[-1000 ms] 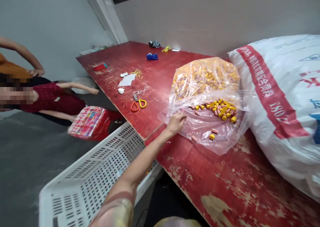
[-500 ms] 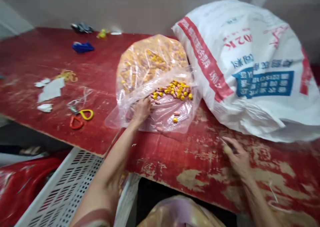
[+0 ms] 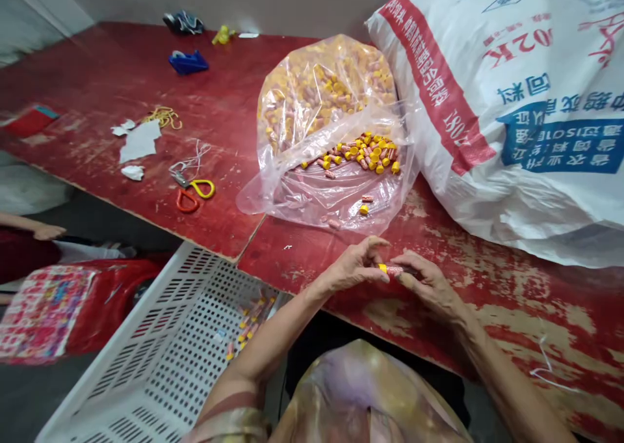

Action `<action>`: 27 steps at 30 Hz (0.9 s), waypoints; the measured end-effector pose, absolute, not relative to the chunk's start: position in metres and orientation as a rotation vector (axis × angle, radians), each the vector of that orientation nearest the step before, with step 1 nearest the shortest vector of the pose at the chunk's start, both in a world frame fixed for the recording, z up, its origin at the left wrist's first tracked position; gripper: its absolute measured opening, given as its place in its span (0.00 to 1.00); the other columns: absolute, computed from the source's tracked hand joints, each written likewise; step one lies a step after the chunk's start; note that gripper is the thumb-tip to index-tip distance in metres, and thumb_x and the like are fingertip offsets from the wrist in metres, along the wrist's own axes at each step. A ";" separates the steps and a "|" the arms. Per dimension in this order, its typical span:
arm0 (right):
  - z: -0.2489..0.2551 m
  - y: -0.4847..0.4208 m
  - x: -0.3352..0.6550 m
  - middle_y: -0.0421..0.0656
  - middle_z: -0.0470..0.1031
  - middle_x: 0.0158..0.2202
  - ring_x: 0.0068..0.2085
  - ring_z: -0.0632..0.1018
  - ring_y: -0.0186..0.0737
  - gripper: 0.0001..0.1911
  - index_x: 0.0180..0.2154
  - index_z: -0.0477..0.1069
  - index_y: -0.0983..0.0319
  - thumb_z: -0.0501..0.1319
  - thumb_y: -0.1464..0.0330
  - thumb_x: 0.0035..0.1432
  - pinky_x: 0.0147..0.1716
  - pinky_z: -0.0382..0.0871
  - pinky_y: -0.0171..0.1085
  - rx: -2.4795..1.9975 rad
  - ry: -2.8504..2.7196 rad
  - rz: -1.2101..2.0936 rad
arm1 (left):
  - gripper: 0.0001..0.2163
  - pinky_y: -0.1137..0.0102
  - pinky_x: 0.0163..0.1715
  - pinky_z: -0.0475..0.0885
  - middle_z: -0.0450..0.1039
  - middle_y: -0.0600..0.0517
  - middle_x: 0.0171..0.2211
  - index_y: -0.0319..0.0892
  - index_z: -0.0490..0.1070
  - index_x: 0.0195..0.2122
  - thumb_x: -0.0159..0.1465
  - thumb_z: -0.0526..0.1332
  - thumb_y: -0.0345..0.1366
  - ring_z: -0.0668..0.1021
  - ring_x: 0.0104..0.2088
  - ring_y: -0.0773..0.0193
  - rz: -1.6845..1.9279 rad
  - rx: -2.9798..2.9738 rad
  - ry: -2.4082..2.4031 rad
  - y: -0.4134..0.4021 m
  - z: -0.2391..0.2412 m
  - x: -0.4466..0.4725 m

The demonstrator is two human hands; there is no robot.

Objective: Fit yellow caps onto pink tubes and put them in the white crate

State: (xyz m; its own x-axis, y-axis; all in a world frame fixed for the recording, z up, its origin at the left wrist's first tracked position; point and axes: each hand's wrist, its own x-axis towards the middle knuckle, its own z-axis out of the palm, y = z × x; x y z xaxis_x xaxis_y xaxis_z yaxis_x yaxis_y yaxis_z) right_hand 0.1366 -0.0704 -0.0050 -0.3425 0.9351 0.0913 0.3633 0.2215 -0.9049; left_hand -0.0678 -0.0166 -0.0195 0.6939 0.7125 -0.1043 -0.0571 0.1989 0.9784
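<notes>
In front of me, above the table's front edge, is a small pink-speckled tube with a yellow cap [image 3: 392, 270]. The thumb and fingers of my left hand [image 3: 353, 265] close on its yellow end. My right hand [image 3: 431, 283] pinches the pink end; a dark item shows under its fingers, its kind unclear. Beyond my hands lies a clear plastic bag [image 3: 312, 202], filled at the back with many similar tubes. A loose pile of yellow-capped tubes [image 3: 373, 151] rests on the bag's front part, with a few strays nearer me.
A big white printed sack [image 3: 487, 105] stands at the right. Scissors [image 3: 192, 192], torn white paper [image 3: 140, 141], yellow bands [image 3: 166, 118] and a blue tape dispenser [image 3: 188, 62] lie left on the red table [image 3: 121, 92]. Below, a white crate [image 3: 160, 352] contains several tubes.
My left hand has come away from the bag toward me, now with a capped tube. My right hand has moved left to meet it. The view has shifted.
</notes>
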 end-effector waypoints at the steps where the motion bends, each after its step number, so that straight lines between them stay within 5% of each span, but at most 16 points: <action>1: -0.008 -0.074 0.134 0.43 0.71 0.37 0.37 0.72 0.36 0.12 0.43 0.71 0.61 0.56 0.62 0.63 0.36 0.66 0.32 -1.205 -1.790 1.195 | 0.38 0.75 0.26 0.64 0.68 0.58 0.27 0.44 0.56 0.59 0.49 0.71 0.41 0.70 0.24 0.71 0.555 1.200 0.615 -0.017 -0.022 -0.069; 6: -0.018 -0.086 0.126 0.39 0.68 0.29 0.22 0.65 0.29 0.16 0.43 0.68 0.63 0.55 0.58 0.64 0.20 0.59 0.29 -1.179 -1.615 1.595 | 0.43 0.74 0.32 0.66 0.69 0.56 0.31 0.48 0.55 0.61 0.45 0.73 0.38 0.72 0.29 0.71 0.479 1.107 0.536 -0.023 -0.024 -0.076; 10: -0.012 -0.093 0.113 0.42 0.72 0.39 0.38 0.74 0.34 0.10 0.45 0.69 0.61 0.56 0.65 0.63 0.37 0.67 0.31 -1.041 -1.929 1.128 | 0.34 0.69 0.39 0.67 0.69 0.48 0.43 0.44 0.65 0.54 0.50 0.64 0.58 0.74 0.40 0.64 0.739 0.821 0.622 -0.041 -0.015 -0.061; 15: -0.011 -0.113 0.097 0.43 0.72 0.40 0.40 0.74 0.34 0.10 0.47 0.66 0.60 0.55 0.69 0.64 0.38 0.68 0.28 -0.911 -2.118 0.877 | 0.35 0.72 0.28 0.65 0.70 0.49 0.28 0.36 0.70 0.47 0.60 0.42 0.64 0.72 0.26 0.67 0.756 0.594 0.764 -0.061 -0.012 -0.039; 21: -0.014 -0.120 0.075 0.45 0.71 0.36 0.35 0.75 0.35 0.09 0.46 0.65 0.61 0.54 0.70 0.64 0.33 0.70 0.30 -0.882 -2.177 0.798 | 0.34 0.72 0.26 0.65 0.67 0.52 0.23 0.36 0.72 0.37 0.60 0.43 0.63 0.70 0.23 0.68 1.032 0.799 1.125 -0.080 -0.006 -0.058; 27: -0.014 -0.104 0.066 0.50 0.71 0.44 0.41 0.75 0.44 0.19 0.55 0.60 0.59 0.55 0.68 0.63 0.38 0.72 0.41 -1.018 -2.156 0.417 | 0.21 0.75 0.21 0.57 0.61 0.56 0.19 0.40 0.66 0.24 0.60 0.54 0.54 0.63 0.20 0.71 0.781 1.117 1.238 -0.095 0.002 -0.125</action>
